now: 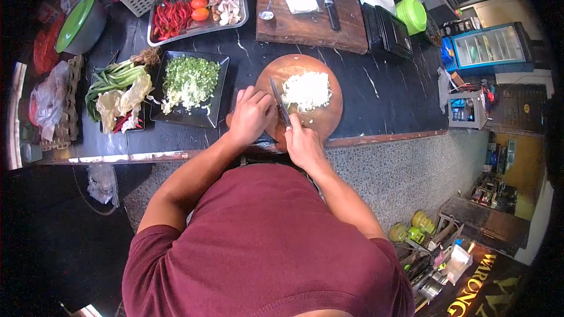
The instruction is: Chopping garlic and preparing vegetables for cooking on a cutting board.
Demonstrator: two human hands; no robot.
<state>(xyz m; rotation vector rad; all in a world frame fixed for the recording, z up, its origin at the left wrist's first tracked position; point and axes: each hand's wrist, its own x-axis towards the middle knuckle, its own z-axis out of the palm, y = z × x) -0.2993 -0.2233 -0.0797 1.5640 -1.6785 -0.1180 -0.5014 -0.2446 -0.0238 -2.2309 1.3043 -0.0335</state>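
Observation:
My right hand [305,143] grips a kitchen knife [280,99], its blade pointing away from me over the round wooden cutting board [332,116]. Just right of the blade lies a pile of finely shredded white vegetable [307,91], perhaps cabbage. My left hand [252,114] rests at the board's left edge with fingers curled, close to the blade; whatever may be under the fingers is hidden. Left of that hand, a square black plate [216,112] holds chopped green onion [191,77].
A metal tray [154,40] bears red chilies, tomatoes, shallots and garlic. Behind the round board, a thick wooden board [299,26] carries a spoon, a white block and a cleaver [328,0]. Whole leeks [116,75] and pale leaves lie left. The counter's front edge [387,138] runs before me.

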